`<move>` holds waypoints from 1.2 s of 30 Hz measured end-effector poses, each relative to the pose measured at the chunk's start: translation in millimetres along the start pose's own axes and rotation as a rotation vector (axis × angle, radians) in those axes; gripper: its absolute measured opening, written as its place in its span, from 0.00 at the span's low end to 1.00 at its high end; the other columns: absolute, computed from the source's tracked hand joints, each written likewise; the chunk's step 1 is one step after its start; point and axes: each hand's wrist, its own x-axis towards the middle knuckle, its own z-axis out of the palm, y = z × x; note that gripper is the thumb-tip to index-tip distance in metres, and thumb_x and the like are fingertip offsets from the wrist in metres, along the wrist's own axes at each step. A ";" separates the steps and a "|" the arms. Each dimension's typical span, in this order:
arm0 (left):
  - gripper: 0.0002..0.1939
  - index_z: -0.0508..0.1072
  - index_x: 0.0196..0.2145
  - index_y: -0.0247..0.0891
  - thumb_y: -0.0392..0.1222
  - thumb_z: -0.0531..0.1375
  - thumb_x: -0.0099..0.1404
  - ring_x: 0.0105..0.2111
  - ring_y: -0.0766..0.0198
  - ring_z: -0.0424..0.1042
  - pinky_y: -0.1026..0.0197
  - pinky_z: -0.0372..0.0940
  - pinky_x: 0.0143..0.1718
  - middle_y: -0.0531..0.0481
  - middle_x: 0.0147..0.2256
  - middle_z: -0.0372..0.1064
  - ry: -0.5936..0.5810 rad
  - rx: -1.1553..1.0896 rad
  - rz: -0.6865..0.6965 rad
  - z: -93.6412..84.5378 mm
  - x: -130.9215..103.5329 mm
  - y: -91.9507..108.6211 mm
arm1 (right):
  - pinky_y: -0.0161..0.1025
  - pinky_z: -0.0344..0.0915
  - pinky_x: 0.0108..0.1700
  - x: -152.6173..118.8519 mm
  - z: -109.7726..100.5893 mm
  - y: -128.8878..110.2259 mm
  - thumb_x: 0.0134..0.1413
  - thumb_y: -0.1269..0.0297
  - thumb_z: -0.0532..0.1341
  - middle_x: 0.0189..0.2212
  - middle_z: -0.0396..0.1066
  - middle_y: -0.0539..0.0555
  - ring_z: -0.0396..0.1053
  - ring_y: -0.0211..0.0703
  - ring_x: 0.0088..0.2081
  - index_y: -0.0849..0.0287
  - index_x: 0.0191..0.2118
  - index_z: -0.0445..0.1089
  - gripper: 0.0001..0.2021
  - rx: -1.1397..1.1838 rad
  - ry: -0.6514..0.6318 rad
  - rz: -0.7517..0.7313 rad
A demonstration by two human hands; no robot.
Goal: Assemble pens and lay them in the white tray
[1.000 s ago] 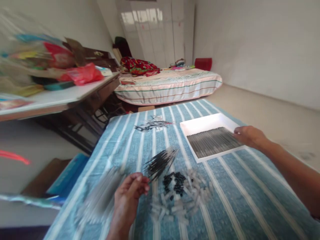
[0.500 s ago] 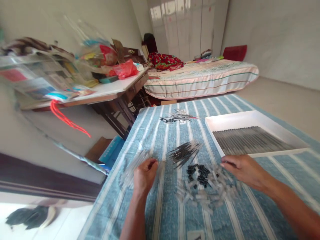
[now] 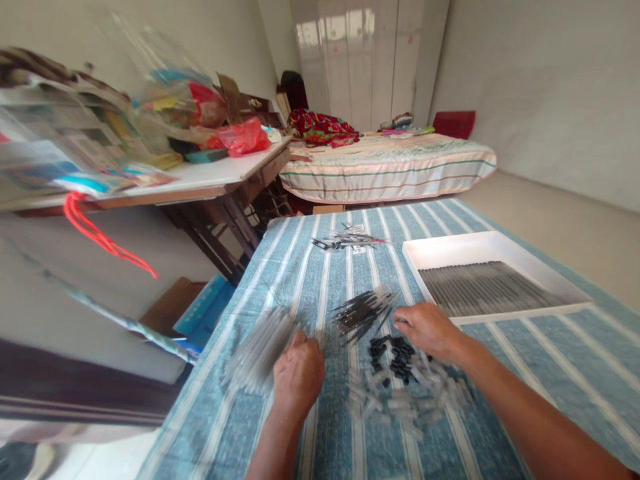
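My left hand (image 3: 299, 370) is closed, knuckles up, at the right edge of a pile of clear pen barrels (image 3: 260, 350); what its fingers hold is hidden. My right hand (image 3: 429, 330) has thumb and forefinger pinched together just right of a bundle of dark pen refills (image 3: 361, 313). Anything in that pinch is too small to make out. Small black plugs (image 3: 395, 359) lie below and left of the right hand. Around them are scattered clear pen caps (image 3: 413, 397).
A white tray (image 3: 500, 241) at the right holds a row of dark-cored pens (image 3: 485, 287). Farther back on the striped cloth (image 3: 335, 427) lies a loose heap of thin dark pieces (image 3: 345, 240). A cluttered desk (image 3: 200, 183) stands left, a bed (image 3: 390, 167) behind.
My right hand has moved left, from the tray's near corner to beside the refills. My left hand has turned knuckles up and shifted slightly downward. The view has shifted a little.
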 end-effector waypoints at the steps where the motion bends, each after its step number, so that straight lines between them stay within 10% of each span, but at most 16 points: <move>1: 0.12 0.72 0.31 0.34 0.35 0.48 0.63 0.38 0.55 0.72 0.58 0.63 0.37 0.42 0.38 0.68 -0.006 0.007 0.018 -0.8 -0.9 1.4 | 0.34 0.56 0.31 5.1 1.0 -1.4 0.58 0.63 0.52 0.29 0.75 0.55 0.73 0.46 0.34 0.56 0.33 0.72 0.12 -0.052 -0.018 0.002; 19: 0.11 0.71 0.31 0.30 0.30 0.49 0.59 0.38 0.53 0.71 0.56 0.63 0.39 0.37 0.36 0.68 0.003 -0.117 0.141 6.7 -3.8 4.1 | 0.36 0.62 0.32 40.1 -4.1 -13.7 0.44 0.77 0.55 0.27 0.76 0.62 0.74 0.49 0.33 0.64 0.27 0.74 0.10 -0.265 -0.197 -0.281; 25: 0.06 0.66 0.25 0.36 0.29 0.52 0.56 0.29 0.63 0.68 0.63 0.60 0.32 0.47 0.29 0.66 0.184 -0.501 0.223 6.6 -7.0 6.2 | 0.35 0.61 0.31 24.9 -19.6 -16.5 0.48 0.76 0.54 0.26 0.75 0.61 0.73 0.49 0.31 0.65 0.31 0.72 0.10 -0.297 -0.141 -0.278; 36: 0.03 0.67 0.23 0.37 0.33 0.56 0.53 0.26 0.66 0.64 0.65 0.59 0.28 0.53 0.25 0.64 0.144 -0.971 0.366 -1.7 -16.1 21.2 | 0.38 0.63 0.33 -1.2 -45.4 -44.0 0.49 0.79 0.53 0.25 0.74 0.63 0.75 0.52 0.32 0.66 0.38 0.68 0.11 -0.357 -0.041 -0.344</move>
